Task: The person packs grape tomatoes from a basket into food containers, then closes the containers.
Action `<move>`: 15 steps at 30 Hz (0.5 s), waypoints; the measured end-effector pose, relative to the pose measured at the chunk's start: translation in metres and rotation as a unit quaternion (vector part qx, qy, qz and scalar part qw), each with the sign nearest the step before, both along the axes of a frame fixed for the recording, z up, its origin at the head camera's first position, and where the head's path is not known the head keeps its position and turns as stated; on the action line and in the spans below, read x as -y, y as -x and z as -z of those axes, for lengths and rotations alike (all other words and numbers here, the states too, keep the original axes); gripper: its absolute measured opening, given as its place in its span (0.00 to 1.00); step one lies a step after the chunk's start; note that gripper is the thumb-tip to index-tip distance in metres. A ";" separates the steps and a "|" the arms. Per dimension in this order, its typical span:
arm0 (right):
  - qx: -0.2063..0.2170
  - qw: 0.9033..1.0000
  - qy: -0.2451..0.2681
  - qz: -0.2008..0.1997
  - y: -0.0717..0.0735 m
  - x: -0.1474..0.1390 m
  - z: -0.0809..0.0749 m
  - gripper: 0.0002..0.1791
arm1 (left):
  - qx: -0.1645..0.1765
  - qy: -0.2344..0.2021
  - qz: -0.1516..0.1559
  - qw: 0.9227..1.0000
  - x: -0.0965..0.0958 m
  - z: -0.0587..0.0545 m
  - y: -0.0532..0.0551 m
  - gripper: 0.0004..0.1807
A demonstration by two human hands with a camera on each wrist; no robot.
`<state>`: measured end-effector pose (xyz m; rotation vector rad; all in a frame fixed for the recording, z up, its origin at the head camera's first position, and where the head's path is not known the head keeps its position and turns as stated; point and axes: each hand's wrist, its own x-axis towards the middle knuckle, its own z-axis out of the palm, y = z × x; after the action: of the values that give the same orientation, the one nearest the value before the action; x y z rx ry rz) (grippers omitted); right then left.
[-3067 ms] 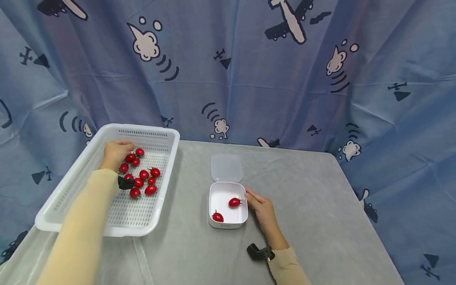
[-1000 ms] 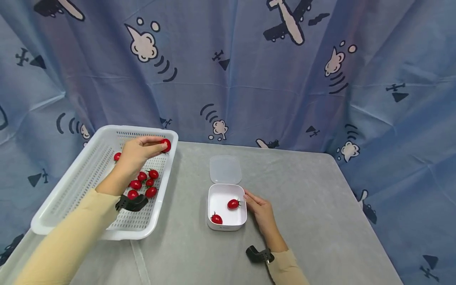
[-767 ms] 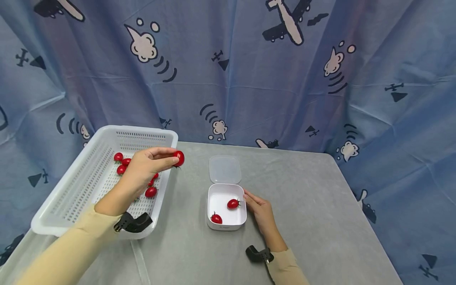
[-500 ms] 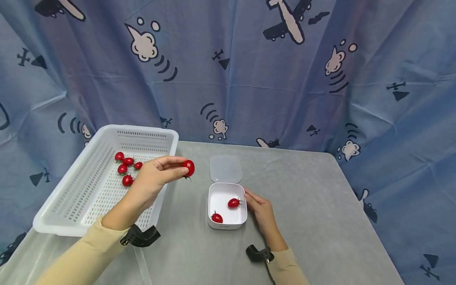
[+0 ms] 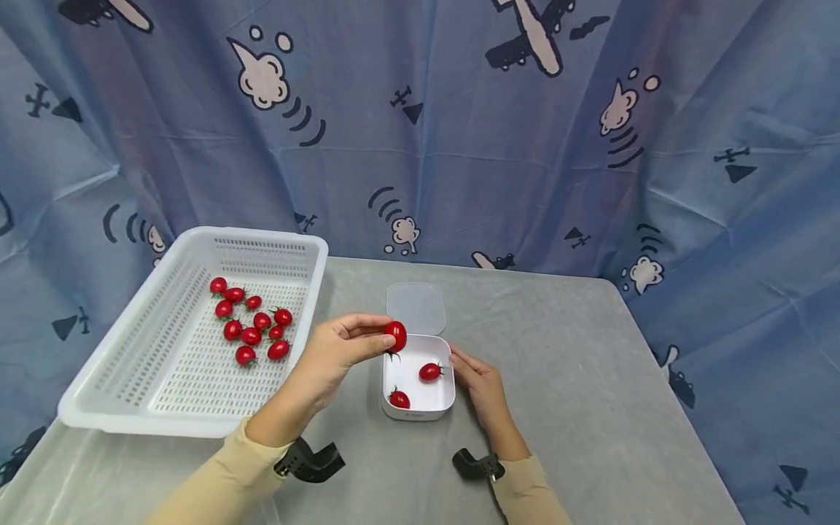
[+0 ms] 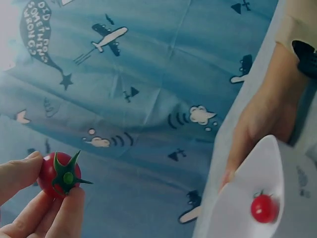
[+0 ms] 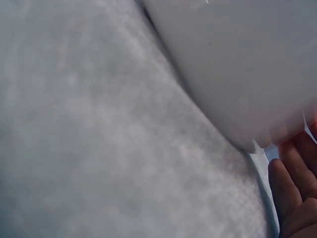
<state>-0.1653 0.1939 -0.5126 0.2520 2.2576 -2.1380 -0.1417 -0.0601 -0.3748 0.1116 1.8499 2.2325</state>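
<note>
My left hand (image 5: 337, 354) pinches a red cherry tomato (image 5: 395, 336) between thumb and fingertips, over the back left part of a small white square box (image 5: 420, 416). In the left wrist view the held tomato's green calyx (image 6: 67, 177) faces the camera. Two cherry tomatoes lie in the box, one right of centre (image 5: 430, 372) and one at the front left corner (image 5: 399, 399). My right hand (image 5: 484, 386) rests against the box's right side with fingers fairly straight; in the right wrist view its fingers (image 7: 285, 186) reach along the box wall.
A white perforated basket (image 5: 131, 364) stands at the left, with several cherry tomatoes (image 5: 251, 335) on its floor. Behind the box lies a translucent lid (image 5: 416, 308). The grey cloth-covered table (image 5: 577, 394) ends at a blue printed curtain (image 5: 367, 131).
My left hand has picked up a cherry tomato from the basket and carried it right, over the basket's rim and up to the box. The right hand stays by the box.
</note>
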 end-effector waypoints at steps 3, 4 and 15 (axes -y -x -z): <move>0.000 1.000 -0.004 0.000 0.001 0.001 -0.001 0.23 | 0.008 0.002 0.006 1.000 -0.009 0.008 0.003 0.20; 0.001 1.000 -0.004 0.000 0.001 0.001 -0.001 0.23 | 0.012 0.002 0.010 1.000 -0.012 0.011 0.005 0.20; 0.007 1.000 -0.007 0.002 0.003 0.001 0.001 0.23 | 0.004 0.069 0.048 0.996 -0.040 0.051 0.018 0.18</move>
<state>-0.1680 0.1926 -0.5138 0.2701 2.2677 -2.1163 -0.1594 -0.0201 -0.4254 0.1620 1.9449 2.0315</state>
